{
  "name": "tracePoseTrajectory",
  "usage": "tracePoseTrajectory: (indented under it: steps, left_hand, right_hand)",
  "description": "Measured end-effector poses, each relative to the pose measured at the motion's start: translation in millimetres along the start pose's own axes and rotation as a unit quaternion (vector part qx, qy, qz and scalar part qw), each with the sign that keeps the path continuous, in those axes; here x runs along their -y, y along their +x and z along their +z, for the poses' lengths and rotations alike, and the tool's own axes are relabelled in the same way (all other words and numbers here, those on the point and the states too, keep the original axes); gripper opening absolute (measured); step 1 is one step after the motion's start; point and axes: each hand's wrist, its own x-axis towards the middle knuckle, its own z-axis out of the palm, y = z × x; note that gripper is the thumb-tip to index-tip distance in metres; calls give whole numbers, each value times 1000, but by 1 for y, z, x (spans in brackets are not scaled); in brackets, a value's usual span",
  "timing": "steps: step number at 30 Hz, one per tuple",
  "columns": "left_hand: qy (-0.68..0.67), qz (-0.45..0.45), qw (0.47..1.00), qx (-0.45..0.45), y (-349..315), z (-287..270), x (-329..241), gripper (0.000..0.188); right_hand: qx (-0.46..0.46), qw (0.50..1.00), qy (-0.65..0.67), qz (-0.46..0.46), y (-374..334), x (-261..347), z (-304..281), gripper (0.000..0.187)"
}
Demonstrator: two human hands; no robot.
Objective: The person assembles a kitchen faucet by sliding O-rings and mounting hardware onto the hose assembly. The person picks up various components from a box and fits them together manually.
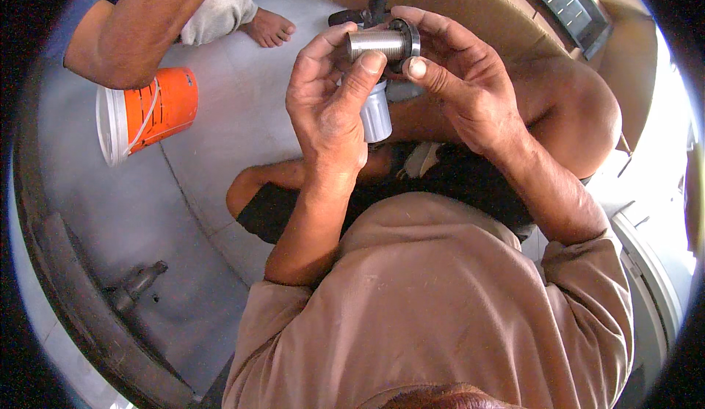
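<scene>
silver threaded tube (376, 42) is right of the orange bucket (175, 104), well apart; fingers of the left hand (325, 108) grasp its side, fingers of the right hand (477, 93) its dark ring (415, 40).

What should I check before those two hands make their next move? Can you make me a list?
1. Left hand holding the ridged metal cylinder: ok, its thumb presses on the side.
2. Right hand on the dark ring at the cylinder's right end: ok, its thumb is at the edge.
3. Ring fixed tightly to the cylinder: cannot tell.
4. Pale cup-shaped part below the cylinder firmly supported: cannot tell, the left hand partly hides it.
5. Orange bucket away from the hands: ok, it is off to the left.
6. Other person's arm clear of them: ok, apart.
</scene>
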Motion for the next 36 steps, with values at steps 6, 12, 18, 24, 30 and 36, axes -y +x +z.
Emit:
tracePoseTrajectory:
  steps: [6, 12, 18, 24, 30, 36]
  left_hand:
    - [23, -15, 1000, -3, 0, -2, -4, 40]
    - [-10, -57, 998, 5, 0, -8, -1, 39]
    - [-75, -102, 992, -2, -2, -6, 5, 38]
    - [-104, -117, 988, 0, 1, -6, 10, 39]
    - [-106, -121, 987, 22, 0, -2, 3, 41]
    - [-57, -97, 994, 14, -1, -1, 5, 42]
  right_hand:
    - [2, 1000, -9, 8, -2, 1, 3, 59]
    - [-29, 993, -106, -36, -1, -3, 5, 57]
    - [-21, 993, -112, 16, -2, 0, 5, 54]
    - [-49, 989, -134, -48, -3, -8, 5, 53]
    - [-44, 983, -178, 23, -4, 3, 8, 53]
    - [-84, 987, -118, -73, -2, -10, 7, 50]
